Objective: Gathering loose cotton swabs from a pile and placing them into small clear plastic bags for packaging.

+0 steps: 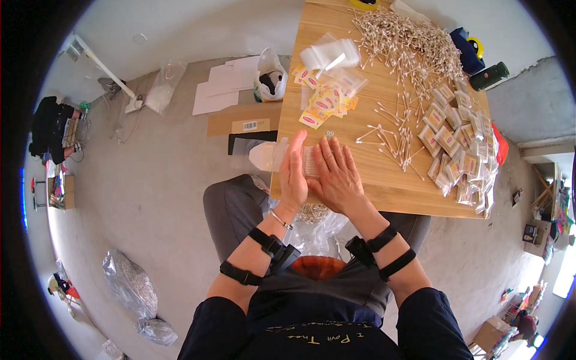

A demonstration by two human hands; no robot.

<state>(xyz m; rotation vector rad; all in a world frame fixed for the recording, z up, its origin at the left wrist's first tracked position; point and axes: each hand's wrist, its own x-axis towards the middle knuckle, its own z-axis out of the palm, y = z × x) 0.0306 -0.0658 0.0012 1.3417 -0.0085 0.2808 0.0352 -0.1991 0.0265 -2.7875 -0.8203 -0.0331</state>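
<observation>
Near the table's front left corner, my right hand lies flat, palm down, over a small row of cotton swabs. My left hand stands on edge against the left end of that row, its fingers stretched out. A clear plastic bag sticks out past the left hand, over the table's edge; how it meets the swabs is hidden by the hand. Ahead of my fingers lie yellow printed cards and a stack of clear bags. Loose cotton swabs are scattered to the right.
A big heap of cotton swabs covers the table's far side. Packed swab bags pile up on the right. A dark green bottle lies at the far right edge. Below the front edge, a plastic bag of swabs sits at my lap.
</observation>
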